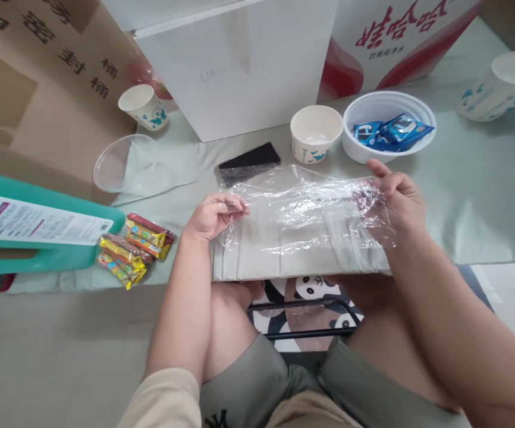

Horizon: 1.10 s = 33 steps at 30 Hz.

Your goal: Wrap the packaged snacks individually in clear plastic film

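Both the left hand [215, 217] and the right hand [401, 205] pinch a clear plastic bag [302, 208] in their fingers, spread above the surface [462, 199]. Uneven pulling might tear the thin film; its far edge could drag the phone [252, 159] or paper cup [315, 138] behind, beside a bowl [365, 153] of blue packets [393, 132].

The pale green, cloth-covered tabletop [458, 208] carries a black phone [251, 158], a clear lid [110, 163], snack packs [126, 255] beside a green jug [68, 205], three paper cups [315, 142], a white bowl [364, 151], and, along the back, a white box [257, 77] and a red-and-white box [373, 68].
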Available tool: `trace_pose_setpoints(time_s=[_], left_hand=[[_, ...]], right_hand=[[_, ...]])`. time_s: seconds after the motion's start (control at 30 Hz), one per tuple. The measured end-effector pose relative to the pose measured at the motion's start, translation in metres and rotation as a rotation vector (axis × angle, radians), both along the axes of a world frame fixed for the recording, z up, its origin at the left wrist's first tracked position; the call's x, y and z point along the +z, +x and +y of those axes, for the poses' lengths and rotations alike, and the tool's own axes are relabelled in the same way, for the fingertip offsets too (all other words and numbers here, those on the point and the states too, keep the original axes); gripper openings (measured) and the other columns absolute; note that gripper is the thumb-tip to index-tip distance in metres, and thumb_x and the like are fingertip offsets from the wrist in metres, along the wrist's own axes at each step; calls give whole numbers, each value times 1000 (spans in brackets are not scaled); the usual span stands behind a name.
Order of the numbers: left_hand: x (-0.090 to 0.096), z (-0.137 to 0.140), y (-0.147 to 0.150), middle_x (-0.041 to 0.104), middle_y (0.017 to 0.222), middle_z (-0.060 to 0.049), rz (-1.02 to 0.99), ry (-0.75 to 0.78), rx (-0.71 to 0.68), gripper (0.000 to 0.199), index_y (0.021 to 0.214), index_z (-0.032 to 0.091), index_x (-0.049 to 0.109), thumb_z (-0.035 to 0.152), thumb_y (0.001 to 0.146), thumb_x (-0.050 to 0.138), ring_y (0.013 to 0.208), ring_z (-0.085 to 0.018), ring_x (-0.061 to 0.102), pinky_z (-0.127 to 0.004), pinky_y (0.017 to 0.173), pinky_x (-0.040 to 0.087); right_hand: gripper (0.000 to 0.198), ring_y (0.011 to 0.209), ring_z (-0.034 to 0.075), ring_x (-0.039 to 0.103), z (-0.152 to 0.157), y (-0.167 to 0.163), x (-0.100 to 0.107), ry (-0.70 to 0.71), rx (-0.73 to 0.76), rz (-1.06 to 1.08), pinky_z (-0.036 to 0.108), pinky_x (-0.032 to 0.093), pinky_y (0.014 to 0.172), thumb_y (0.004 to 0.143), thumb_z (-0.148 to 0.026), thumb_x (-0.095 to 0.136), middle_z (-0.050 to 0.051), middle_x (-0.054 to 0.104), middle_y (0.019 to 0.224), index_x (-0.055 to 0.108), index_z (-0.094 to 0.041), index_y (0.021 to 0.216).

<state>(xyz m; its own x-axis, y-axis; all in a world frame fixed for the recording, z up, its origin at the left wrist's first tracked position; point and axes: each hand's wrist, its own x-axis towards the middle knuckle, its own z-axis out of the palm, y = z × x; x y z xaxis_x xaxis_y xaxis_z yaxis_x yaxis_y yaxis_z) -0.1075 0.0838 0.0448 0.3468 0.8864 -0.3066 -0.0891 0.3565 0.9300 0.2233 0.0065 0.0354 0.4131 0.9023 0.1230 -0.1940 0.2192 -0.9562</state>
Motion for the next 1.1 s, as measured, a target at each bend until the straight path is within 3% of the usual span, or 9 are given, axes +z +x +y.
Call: trace_pose_setpoints(time_s=[0.13,0.2,0.3,0.4,0.57,0.77,0.87,0.97,1.1], left_hand=[[-1,0,5,74,83,-5,46,123,61,26,63,16,77,7,48,58,73,-16,70,-24,64,56],[-3,2,7,74,85,-6,37,176,91,27,65,16,79,11,50,57,75,-16,69,-24,63,55],[-7,7,9,74,83,-10,4,167,155,27,61,16,77,33,69,57,74,-18,67,-25,59,54],[-12,11,10,73,76,-11,59,102,211,51,56,17,70,51,85,46,72,-18,65,-25,57,53],[-17,10,10,69,68,-8,168,117,280,46,54,18,65,49,86,53,69,-16,64,-21,55,48],[-14,3,8,71,81,-5,285,310,122,25,66,17,74,42,71,71,71,-14,64,-24,61,50],[-14,2,10,69,80,-3,390,402,55,10,67,17,75,27,63,73,71,-14,64,-26,67,53],[-14,0,12,69,83,-3,399,416,40,11,67,18,76,21,61,68,71,-15,64,-27,64,54],[-14,-3,9,70,97,-6,422,386,37,14,70,18,77,18,60,67,72,-14,64,-25,60,53]], right_hand=[[13,77,15,63,-1,6,-6,-64,-13,-133,31,49,60,71,-21,70,1,68,123,58,-25,71],[28,91,18,67,-1,6,-10,-87,-4,-287,33,55,72,69,-19,69,1,66,127,66,-30,95],[45,112,25,65,-1,4,-14,-59,82,-580,40,56,86,71,-23,69,6,61,136,65,-31,115],[26,113,29,65,-1,3,-16,-72,47,-823,46,54,90,75,-22,65,9,68,123,71,-27,100],[18,105,31,67,0,12,-17,-170,-101,-933,55,50,97,71,-11,56,8,71,109,69,-24,66],[24,101,28,66,-9,11,1,-24,-320,-857,51,49,97,79,-13,50,7,69,97,71,-27,78],[18,105,30,64,-6,-5,3,82,-130,-993,49,49,97,81,-24,62,8,70,104,70,-27,97],[39,117,35,61,6,-23,-9,38,56,-1190,51,47,100,78,-27,68,13,67,124,67,-25,117],[23,110,35,63,22,-32,-25,-121,72,-1318,51,47,94,83,-20,59,14,71,116,71,-22,102]])
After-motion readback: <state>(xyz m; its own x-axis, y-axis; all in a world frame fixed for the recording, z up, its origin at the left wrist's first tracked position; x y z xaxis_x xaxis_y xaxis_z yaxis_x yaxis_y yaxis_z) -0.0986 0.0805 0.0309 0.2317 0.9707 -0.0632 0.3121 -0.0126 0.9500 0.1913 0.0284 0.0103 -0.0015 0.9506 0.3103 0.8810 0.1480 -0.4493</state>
